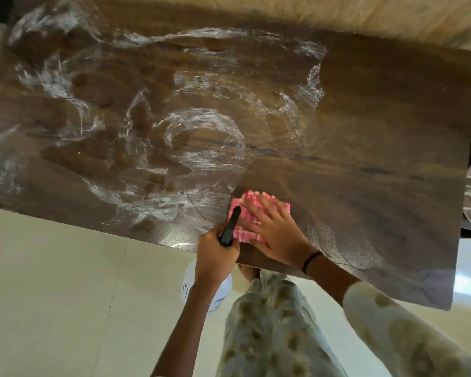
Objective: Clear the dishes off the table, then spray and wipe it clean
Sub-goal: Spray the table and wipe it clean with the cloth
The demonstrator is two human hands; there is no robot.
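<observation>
A dark brown wood-grain counter [378,110] fills most of the head view, seen from above. The right hand [276,229] lies flat on a folded pink-and-white checked cloth [246,213], fingers straight and spread, pressing it onto the counter close to the counter's near edge. A thin dark band [312,261] circles the right wrist, and a pale patterned sleeve [408,330] covers the forearm behind it.

Just left of the cloth, the left hand [215,251] is curled round the black trigger head [230,227] of a white plastic spray bottle [218,292]. The black nozzle reaches over the cloth's left edge; whether it actually touches the cloth is hard to tell. The bottle's white body hangs below the hand, off the counter's near edge and above the cream tiled floor [65,281].

White swirls of smeared cleaner foam [196,126] cover the counter to the left of the cloth and beyond it, in arcs and loops out to the far left corner. The stretch of counter to the right of the cloth shows plain dark wood with a dull wet sheen. Below the cloth, beside the counter's edge, the person's pale patterned garment [269,327] hangs down.
</observation>
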